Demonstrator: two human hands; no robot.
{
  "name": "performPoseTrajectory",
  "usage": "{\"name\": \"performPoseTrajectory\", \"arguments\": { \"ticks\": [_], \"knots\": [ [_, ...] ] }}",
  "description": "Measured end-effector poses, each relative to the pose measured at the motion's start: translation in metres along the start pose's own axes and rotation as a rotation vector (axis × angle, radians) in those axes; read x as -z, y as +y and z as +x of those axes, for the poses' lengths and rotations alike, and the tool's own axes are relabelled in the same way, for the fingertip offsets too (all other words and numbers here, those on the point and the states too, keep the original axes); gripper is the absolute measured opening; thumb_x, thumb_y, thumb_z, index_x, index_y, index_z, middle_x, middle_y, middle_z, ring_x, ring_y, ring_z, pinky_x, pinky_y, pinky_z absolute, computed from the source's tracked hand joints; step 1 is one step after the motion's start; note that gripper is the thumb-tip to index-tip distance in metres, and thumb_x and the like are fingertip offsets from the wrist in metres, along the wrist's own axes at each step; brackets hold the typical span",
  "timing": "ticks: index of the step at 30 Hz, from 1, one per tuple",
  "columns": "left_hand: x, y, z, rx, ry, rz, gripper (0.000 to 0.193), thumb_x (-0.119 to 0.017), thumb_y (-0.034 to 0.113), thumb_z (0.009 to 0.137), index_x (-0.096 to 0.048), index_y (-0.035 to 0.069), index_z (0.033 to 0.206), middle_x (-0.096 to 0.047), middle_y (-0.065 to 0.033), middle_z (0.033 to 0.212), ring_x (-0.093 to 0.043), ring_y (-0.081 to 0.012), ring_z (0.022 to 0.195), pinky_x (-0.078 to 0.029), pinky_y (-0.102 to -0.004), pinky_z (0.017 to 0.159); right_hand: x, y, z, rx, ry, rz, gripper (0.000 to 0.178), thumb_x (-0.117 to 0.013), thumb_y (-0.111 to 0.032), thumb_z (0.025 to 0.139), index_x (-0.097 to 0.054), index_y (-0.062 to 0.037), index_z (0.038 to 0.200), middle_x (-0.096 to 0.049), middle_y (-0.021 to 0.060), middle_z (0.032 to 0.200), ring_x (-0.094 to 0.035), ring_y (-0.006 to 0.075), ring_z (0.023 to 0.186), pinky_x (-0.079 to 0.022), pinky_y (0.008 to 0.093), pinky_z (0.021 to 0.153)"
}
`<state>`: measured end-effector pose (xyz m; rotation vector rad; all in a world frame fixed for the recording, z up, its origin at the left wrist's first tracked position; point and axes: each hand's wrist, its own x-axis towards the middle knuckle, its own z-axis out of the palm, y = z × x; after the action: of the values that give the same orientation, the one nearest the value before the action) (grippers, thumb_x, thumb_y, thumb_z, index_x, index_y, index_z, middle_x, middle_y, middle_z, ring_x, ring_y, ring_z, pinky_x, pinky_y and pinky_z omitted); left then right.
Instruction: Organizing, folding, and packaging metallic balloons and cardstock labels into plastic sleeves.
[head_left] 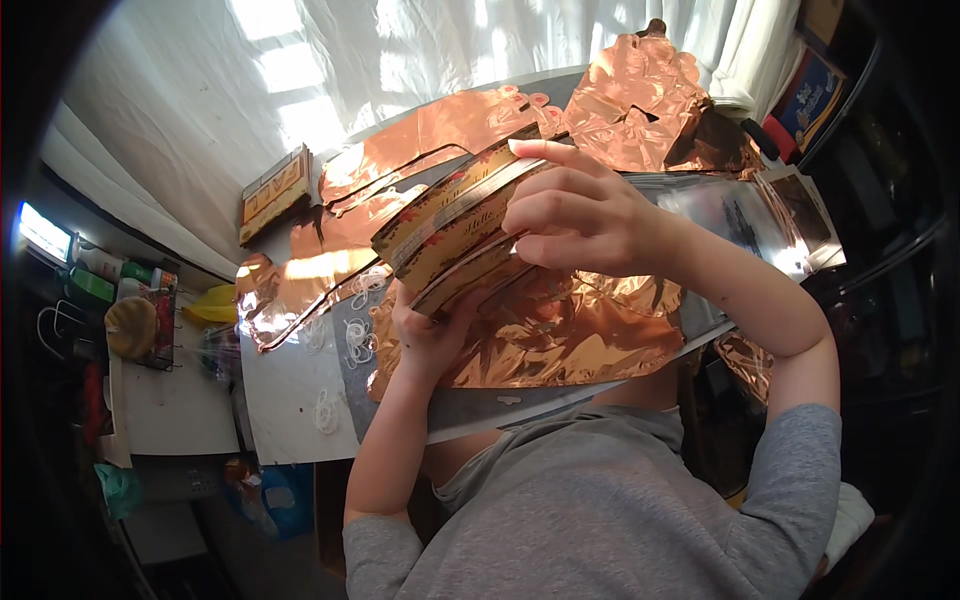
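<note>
A thick stack of tan printed cards with a dark floral pattern is held tilted above the table. My left hand grips the stack from below; its fingers are partly hidden behind the cards. At the right end of the stack is my right hand, its index finger on the top edge and the other fingers bent against the side. Under both hands lies crumpled copper-coloured foil. Several loops of white elastic or string rest on the grey table left of my left hand.
Another bundle of cards stands at the far left of the table. More copper foil covers the back. Clear plastic sleeves and a pile of photo-like cards lie right. White curtains hang behind; a side shelf is left.
</note>
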<state>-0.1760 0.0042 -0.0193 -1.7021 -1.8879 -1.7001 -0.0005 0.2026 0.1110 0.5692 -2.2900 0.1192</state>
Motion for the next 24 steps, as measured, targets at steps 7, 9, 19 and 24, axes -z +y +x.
{"name": "performPoseTrajectory", "arguments": {
  "ticks": [7,9,19,24],
  "knots": [
    [-0.001,-0.003,0.0,-0.048,-0.003,0.014,0.033,-0.087,0.005,0.077,-0.078,0.008,0.108,-0.071,-0.0108,0.114,-0.067,-0.0313,0.107,-0.054,-0.0408,0.091,0.001,-0.011,-0.02,0.08,-0.076,-0.209,0.012,-0.071,-0.013,0.083,-0.07,-0.0154,0.095,-0.061,-0.0047,0.095,-0.06,0.014,0.095,-0.043,0.0413,0.101],
    [-0.002,0.001,0.001,-0.049,0.012,-0.003,0.032,-0.087,0.005,0.077,-0.078,0.008,0.108,-0.071,-0.011,0.114,-0.067,-0.0312,0.107,-0.054,-0.0404,0.09,0.0,-0.014,-0.026,0.109,-0.17,-0.33,0.016,-0.068,-0.013,0.085,-0.07,-0.0179,0.1,-0.061,-0.0082,0.093,-0.059,0.0123,0.095,-0.039,0.0364,0.1],
    [0.003,0.011,0.007,-0.14,0.004,0.054,0.035,-0.087,0.004,0.074,-0.078,0.008,0.108,-0.071,-0.012,0.116,-0.068,-0.0327,0.108,-0.055,-0.0415,0.092,0.009,-0.026,-0.002,-0.249,0.017,-0.196,0.027,-0.079,-0.013,0.084,-0.068,-0.0104,0.108,-0.064,-0.001,0.095,-0.062,0.0221,0.097,-0.049,0.0373,0.088],
    [0.003,0.014,0.01,-0.222,-0.048,0.133,0.037,-0.091,0.008,0.069,-0.079,0.009,0.105,-0.071,-0.0123,0.12,-0.067,-0.033,0.111,-0.055,-0.0422,0.095,0.012,-0.016,-0.006,-0.246,-0.129,-0.022,0.018,-0.078,-0.011,0.084,-0.069,-0.0074,0.098,-0.065,0.0084,0.091,-0.065,0.0275,0.088,-0.054,0.0386,0.074]
  ]
}}
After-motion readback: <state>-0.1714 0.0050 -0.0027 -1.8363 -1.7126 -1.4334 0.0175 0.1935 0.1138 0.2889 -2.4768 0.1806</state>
